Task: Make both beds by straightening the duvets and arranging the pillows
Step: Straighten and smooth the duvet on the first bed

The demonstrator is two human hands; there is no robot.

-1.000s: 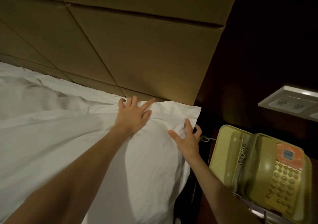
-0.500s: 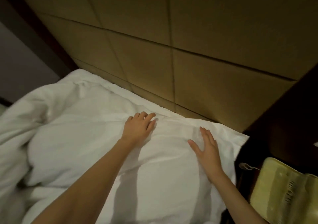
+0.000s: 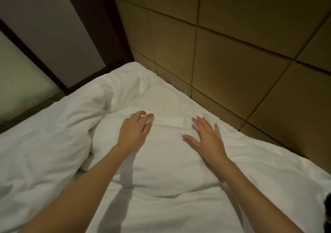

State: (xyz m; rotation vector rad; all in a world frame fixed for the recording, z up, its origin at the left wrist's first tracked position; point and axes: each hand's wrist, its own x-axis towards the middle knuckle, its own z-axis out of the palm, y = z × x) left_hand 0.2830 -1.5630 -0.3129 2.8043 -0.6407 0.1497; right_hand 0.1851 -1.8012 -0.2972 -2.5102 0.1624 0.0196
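At the head end of the bed [image 3: 295, 188], against the padded headboard [image 3: 250, 44], a white pillow [image 3: 161, 161] is laid flat. It is pressed by both hands: left hand [image 3: 133, 133] w/ fingers a bit bent and blurred, nothing gripped; right hand [image 3: 206, 137] w/ fingers straight and spread, palm down. Toward the bed's far corner a 2nd pillow [image 3: 136, 89] is seen, creased, not yet squared up. Along the left edge the duvet [image 3: 44, 143] is bunched in thick folds, so straightening is judged still to be done. Other bed not in view; approx. early stage.
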